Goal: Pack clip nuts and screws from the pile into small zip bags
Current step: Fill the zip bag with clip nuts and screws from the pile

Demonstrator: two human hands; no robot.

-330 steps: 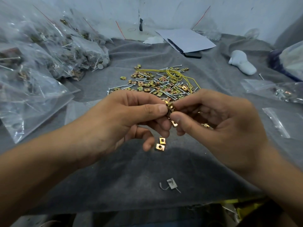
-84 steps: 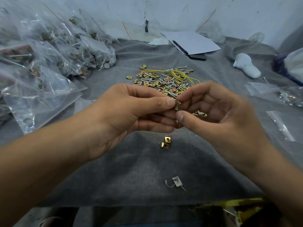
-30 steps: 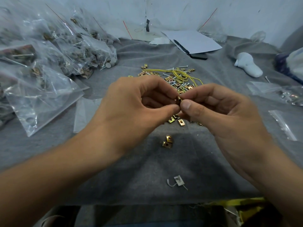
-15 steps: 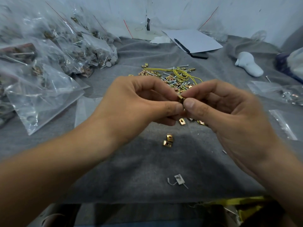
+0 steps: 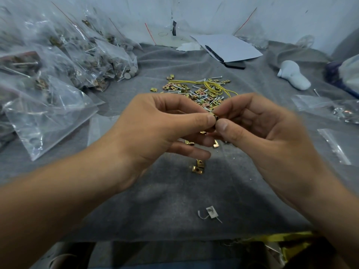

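Observation:
My left hand (image 5: 155, 129) and my right hand (image 5: 258, 133) meet above the grey cloth and together pinch a small stack of brass clip nuts (image 5: 214, 118) between thumbs and fingertips. Behind the hands lies the pile of clip nuts and screws (image 5: 196, 90) with a yellow wire (image 5: 213, 85) across it. Two loose clip nuts (image 5: 198, 166) sit on the cloth below the hands, and a few more (image 5: 189, 142) show under my fingers. An empty zip bag (image 5: 338, 145) lies at the right.
Many filled clear bags (image 5: 58, 70) are heaped at the left. A flat clear bag (image 5: 97, 127) lies left of my hand. White paper (image 5: 229, 47), a white object (image 5: 293, 76) and a bag with parts (image 5: 334, 109) sit at the back and right. A small white tag (image 5: 210, 212) lies near the cloth's front edge.
Both hands stay together on the clip nuts, shifting slightly. My left hand's lower fingers have spread downward since half a second ago.

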